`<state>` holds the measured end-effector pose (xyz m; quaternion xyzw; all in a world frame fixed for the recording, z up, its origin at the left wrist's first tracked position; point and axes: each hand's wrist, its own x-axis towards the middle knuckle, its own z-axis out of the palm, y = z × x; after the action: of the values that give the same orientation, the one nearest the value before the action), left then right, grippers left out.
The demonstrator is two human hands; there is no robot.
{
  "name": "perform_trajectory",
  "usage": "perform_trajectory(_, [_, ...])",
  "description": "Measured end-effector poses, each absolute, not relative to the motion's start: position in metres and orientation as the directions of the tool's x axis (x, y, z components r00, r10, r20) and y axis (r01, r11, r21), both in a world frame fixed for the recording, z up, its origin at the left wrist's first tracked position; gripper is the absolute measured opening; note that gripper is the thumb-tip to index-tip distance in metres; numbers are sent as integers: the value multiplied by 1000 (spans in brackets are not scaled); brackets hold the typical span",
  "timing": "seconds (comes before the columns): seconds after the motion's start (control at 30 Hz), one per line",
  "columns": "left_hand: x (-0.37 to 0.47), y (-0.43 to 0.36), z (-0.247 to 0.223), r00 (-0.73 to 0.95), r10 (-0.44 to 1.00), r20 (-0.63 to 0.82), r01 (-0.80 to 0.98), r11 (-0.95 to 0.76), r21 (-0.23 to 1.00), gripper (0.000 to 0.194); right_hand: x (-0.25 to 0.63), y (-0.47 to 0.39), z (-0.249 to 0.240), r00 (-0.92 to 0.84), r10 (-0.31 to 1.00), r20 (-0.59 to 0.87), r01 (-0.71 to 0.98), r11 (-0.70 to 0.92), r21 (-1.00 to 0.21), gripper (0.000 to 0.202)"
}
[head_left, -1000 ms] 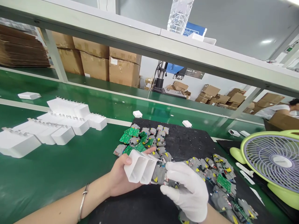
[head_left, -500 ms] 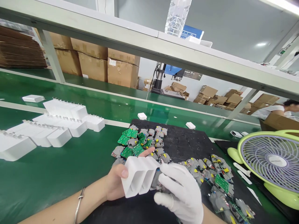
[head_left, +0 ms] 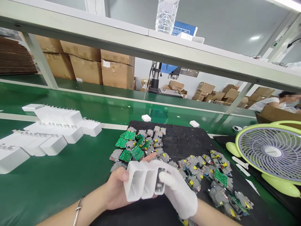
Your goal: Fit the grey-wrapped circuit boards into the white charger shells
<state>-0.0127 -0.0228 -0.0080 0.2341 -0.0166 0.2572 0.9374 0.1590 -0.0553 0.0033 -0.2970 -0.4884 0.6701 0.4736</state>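
My bare left hand [head_left: 117, 186] grips a row of white plastic cases [head_left: 135, 182] from the left, thumb on the near side and a finger reaching behind. Three open ends face me; the left and middle ones look hollow. In the rightmost case sits a grey-coated circuit board [head_left: 160, 185]. My right hand [head_left: 177, 188], in a white glove, closes around that rightmost case, its thumb against the opening over the board. Its other fingers are mostly hidden behind the case. Beyond my hands lie green circuit boards [head_left: 137, 152] and grey-coated ones on a black mat [head_left: 181, 142].
More white cases [head_left: 55, 145] with metal tabs stand in rows at the left. Further grey-coated boards [head_left: 217, 196] lie to the right, near a green fan [head_left: 271, 152]. A shelf beam [head_left: 131, 34] crosses above; cardboard boxes [head_left: 117, 73] and a person [head_left: 268, 102] are beyond.
The grey-coated board, earlier partly hidden by the glove beside the cases, now shows inside the rightmost case. My right hand has turned and moved left, its thumb at the opening.
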Motion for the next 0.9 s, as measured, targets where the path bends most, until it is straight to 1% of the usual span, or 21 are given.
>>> perform_trajectory(0.07, [-12,-22,-6,827,543,144,-543,707,453,69,160,-53,2,-320,947,24,-503,-148,-852,35])
perform_trajectory(0.17, [-11,-19,-5,751,652,102,-605,619,501,48,170,-42,3,-326,944,-60,-694,-282,-662,37])
perform_trajectory(0.27, [-12,-17,-8,709,705,8,-606,604,517,43,186,-29,5,-304,941,-147,-796,-335,-503,39])
perform_trajectory(0.33, [-13,-16,-10,698,715,-50,-592,615,521,44,194,-24,8,-284,943,-172,-836,-332,-438,37])
perform_trajectory(0.4, [-13,-15,-11,694,716,-75,-587,624,517,45,198,-23,10,-288,944,-163,-832,-331,-445,39])
perform_trajectory(0.5, [-13,-15,-10,716,696,-60,-581,641,502,48,194,-28,9,-299,945,-134,-775,-322,-544,41])
perform_trajectory(0.57, [-14,-16,-10,732,680,-42,-573,648,501,48,189,-33,8,-284,954,-98,-747,-284,-601,36])
perform_trajectory(0.63, [-14,-16,-10,743,668,-26,-569,652,501,46,184,-37,6,-282,957,-67,-732,-259,-630,30])
perform_trajectory(0.77, [-15,-15,-12,751,660,-18,-572,664,482,49,183,-37,5,-288,955,-70,-722,-264,-640,27])
perform_trajectory(0.83, [-15,-15,-12,750,661,-23,-577,671,467,54,186,-35,5,-294,951,-96,-716,-286,-636,31])
perform_trajectory(0.9, [-15,-15,-12,745,667,-27,-583,669,461,58,189,-32,5,-347,926,-145,-706,-360,-610,43])
